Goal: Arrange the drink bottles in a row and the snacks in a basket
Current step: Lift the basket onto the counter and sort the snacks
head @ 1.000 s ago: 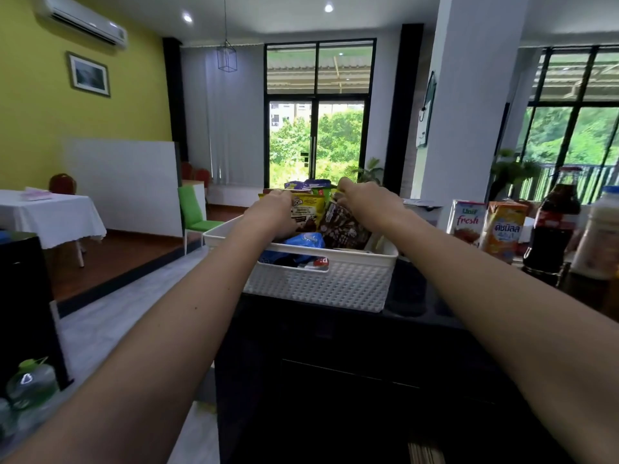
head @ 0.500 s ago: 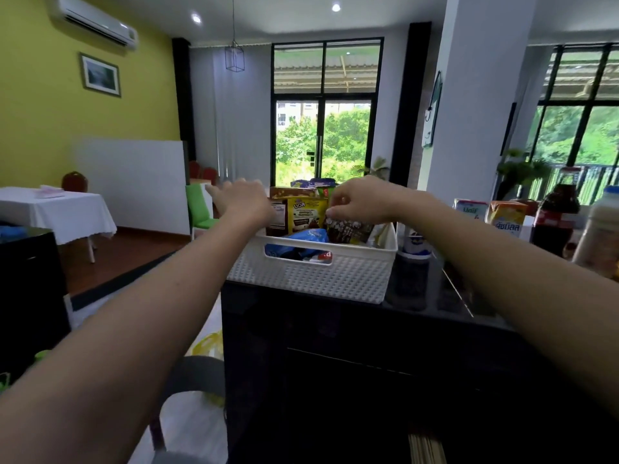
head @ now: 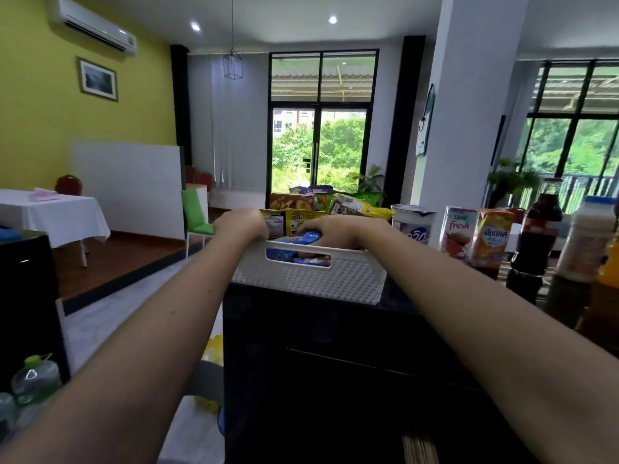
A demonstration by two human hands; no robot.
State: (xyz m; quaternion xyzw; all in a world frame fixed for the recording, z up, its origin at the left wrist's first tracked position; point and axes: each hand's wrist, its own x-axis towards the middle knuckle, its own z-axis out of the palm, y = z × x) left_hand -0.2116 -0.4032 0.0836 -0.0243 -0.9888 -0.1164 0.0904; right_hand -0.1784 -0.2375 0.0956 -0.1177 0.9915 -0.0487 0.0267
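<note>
While both arms stretch forward over a dark surface (head: 412, 298), the person works at one white plastic basket (head: 311, 279) that stands on it, packed with snack packets. The left hand (head: 241, 226) sits curled at the basket's left rim; whether it grips rim or packet cannot be told. The right hand (head: 338, 233) reaches inside, fingers curled over a blue snack packet (head: 306, 236).

The packets look light, soft and easily crushed, so each is probably best taken by its flat sides. The stiff basket offers a handle slot (head: 298, 259) in its near wall. At least six packets show; the full count is hidden.

To the right stand one white tub (head: 413, 222), two cartons, a red carton (head: 457, 232) and an orange carton (head: 490, 237), one cola bottle (head: 536, 239) and one pale bottle (head: 584, 239).
</note>
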